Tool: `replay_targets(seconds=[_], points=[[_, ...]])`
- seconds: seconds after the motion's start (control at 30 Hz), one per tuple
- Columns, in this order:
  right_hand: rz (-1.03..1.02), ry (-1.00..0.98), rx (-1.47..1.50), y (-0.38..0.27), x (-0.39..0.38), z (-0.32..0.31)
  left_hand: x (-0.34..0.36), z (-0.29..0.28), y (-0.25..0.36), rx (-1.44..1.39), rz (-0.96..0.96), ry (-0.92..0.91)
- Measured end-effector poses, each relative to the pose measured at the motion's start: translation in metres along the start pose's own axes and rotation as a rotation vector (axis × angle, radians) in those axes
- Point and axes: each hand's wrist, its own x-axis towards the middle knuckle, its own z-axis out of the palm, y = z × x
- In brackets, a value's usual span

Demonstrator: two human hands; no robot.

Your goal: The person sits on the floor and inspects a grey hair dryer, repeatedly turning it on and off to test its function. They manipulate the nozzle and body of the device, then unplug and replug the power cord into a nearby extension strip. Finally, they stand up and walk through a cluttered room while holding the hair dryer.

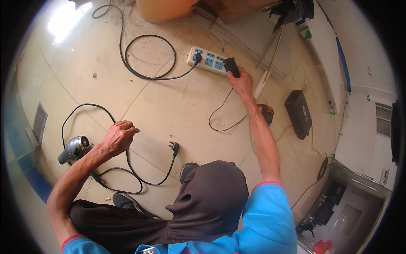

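My right hand [242, 82] reaches forward, its fingers closed on a black power adapter [231, 67] at the right end of a white power strip [190, 56] with blue sockets. Whether the adapter is seated in a socket is hidden. A thin black cord runs from beneath the hand. Another black plug [197, 58] sits in the strip. My left hand [119, 137] is curled above the floor, over a black cord; what it holds, if anything, is hidden. Beside my left forearm lies a grey hair dryer [75, 149]. Its cord leads to a loose three-pin plug [174, 147].
A coiled black cable [171, 46] lies behind the strip. Right of my right forearm are a black-and-red object [266, 113] and a black box [298, 113]. An orange rounded container [163, 10] stands at the far edge. My shoes [129, 203] are on the tiled floor.
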Motion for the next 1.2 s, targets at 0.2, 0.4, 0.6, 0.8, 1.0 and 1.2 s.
replay_targets(seconds=[0.2,0.4,0.6,0.8,1.0,1.2], points=[[0.005,0.035,-0.058,-0.015,-0.001,0.011,-0.009,0.002,-0.002,0.036,-0.028,-0.014],[-0.052,0.037,-0.091,-0.021,-0.005,0.018,-0.014,0.011,-0.002,0.024,-0.023,-0.082],[-0.103,0.024,-0.033,-0.021,-0.004,0.021,-0.015,0.013,-0.002,0.024,0.014,-0.022],[0.147,0.004,0.167,-0.017,0.003,0.014,-0.023,0.014,-0.002,0.024,-0.036,-0.117],[0.359,-0.016,0.45,-0.018,0.009,0.003,-0.025,0.018,-0.004,0.037,-0.047,-0.169],[0.379,0.012,0.349,-0.034,0.017,0.014,-0.027,0.019,-0.004,0.031,-0.049,-0.176]])
